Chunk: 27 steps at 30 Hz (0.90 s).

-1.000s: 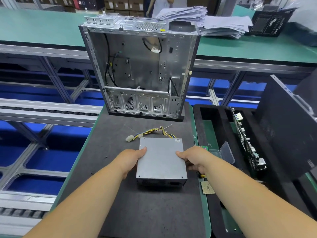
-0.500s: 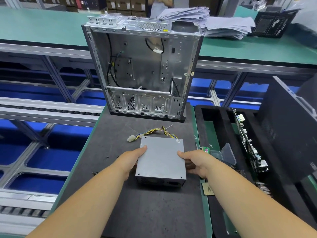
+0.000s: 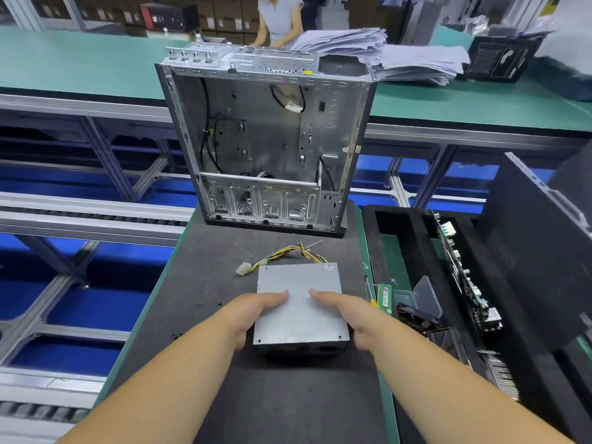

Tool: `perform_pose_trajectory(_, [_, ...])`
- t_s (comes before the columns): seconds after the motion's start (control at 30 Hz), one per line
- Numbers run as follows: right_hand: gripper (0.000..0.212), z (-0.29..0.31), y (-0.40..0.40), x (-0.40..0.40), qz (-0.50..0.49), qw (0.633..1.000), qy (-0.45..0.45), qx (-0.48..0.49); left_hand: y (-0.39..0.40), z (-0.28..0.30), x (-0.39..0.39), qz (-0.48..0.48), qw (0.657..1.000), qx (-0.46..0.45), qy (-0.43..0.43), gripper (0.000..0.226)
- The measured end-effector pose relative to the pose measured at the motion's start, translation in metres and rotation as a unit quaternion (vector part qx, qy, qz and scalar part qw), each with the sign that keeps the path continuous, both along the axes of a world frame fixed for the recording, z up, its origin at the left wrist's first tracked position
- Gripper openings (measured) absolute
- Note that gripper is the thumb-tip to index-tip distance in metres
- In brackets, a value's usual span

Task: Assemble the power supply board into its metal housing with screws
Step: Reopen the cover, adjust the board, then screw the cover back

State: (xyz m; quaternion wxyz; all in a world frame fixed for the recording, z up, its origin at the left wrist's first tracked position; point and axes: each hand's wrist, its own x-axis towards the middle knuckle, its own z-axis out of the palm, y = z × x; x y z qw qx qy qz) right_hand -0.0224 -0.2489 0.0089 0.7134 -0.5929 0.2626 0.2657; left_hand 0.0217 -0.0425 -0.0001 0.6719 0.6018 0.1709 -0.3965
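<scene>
A grey metal power supply box [image 3: 299, 310] lies on the dark mat [image 3: 198, 283], its yellow and black cable bundle [image 3: 288, 253] trailing toward the case. My left hand [image 3: 253, 315] grips its left side, thumb across the top. My right hand [image 3: 347, 318] grips its right side, thumb also on top. The open silver computer case [image 3: 266, 145] stands upright at the mat's far end, its inside facing me. A few small black screws [image 3: 200, 305] lie on the mat left of the box.
A black foam tray [image 3: 413, 238] on the right holds a circuit board [image 3: 464, 280], a green memory stick [image 3: 384, 298] and a clear plastic box [image 3: 423, 299]. A black side panel [image 3: 538, 248] leans at far right. Paper stacks [image 3: 384, 56] and a person stand behind the case.
Both thumbs have slid inward across the top of the power supply box and now nearly meet. The box has stayed on the mat.
</scene>
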Motion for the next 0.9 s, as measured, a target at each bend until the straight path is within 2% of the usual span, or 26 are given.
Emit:
perform_pose_trajectory(0.13, [0.053,0.023,0.005,0.013,0.016,0.993,-0.078,-0.088,0.0,-0.003,-0.009,0.074,0.994,-0.076,0.025,0.041])
perform_pose_trajectory(0.23, [0.054,0.053,0.001,0.027,0.067,0.958,-0.161,-0.227,-0.003,-0.01,-0.021,0.091,0.988,-0.123,0.032,0.043])
perform_pose_trajectory(0.3, [0.073,0.069,-0.002,0.032,0.152,0.9,-0.201,-0.355,-0.003,-0.013,-0.027,0.049,0.994,-0.087,0.041,0.034])
perform_pose_trajectory(0.37, [0.093,0.075,-0.001,0.032,0.239,0.816,-0.228,-0.475,0.0,-0.013,-0.025,-0.002,1.0,0.015,0.024,0.023])
perform_pose_trajectory(0.43, [0.104,0.076,-0.002,0.028,0.289,0.758,-0.257,-0.525,0.007,-0.009,-0.014,-0.029,0.992,0.125,-0.021,0.011])
perform_pose_trajectory(0.57, [0.106,0.075,-0.006,0.02,0.327,0.725,-0.29,-0.532,0.026,0.013,0.014,0.008,0.952,0.239,-0.193,0.025])
perform_pose_trajectory(0.7, [0.104,0.07,0.002,0.009,0.333,0.681,-0.298,-0.58,0.033,0.046,0.023,0.036,0.86,0.333,-0.385,0.035])
perform_pose_trajectory(0.8, [0.096,0.064,0.013,0.0,0.274,0.648,-0.312,-0.638,0.026,0.061,0.028,0.034,0.852,0.3,-0.429,0.034])
perform_pose_trajectory(0.9, [0.094,0.061,0.024,-0.004,0.211,0.652,-0.298,-0.665,0.011,0.066,0.034,-0.034,0.857,0.219,-0.465,0.01])
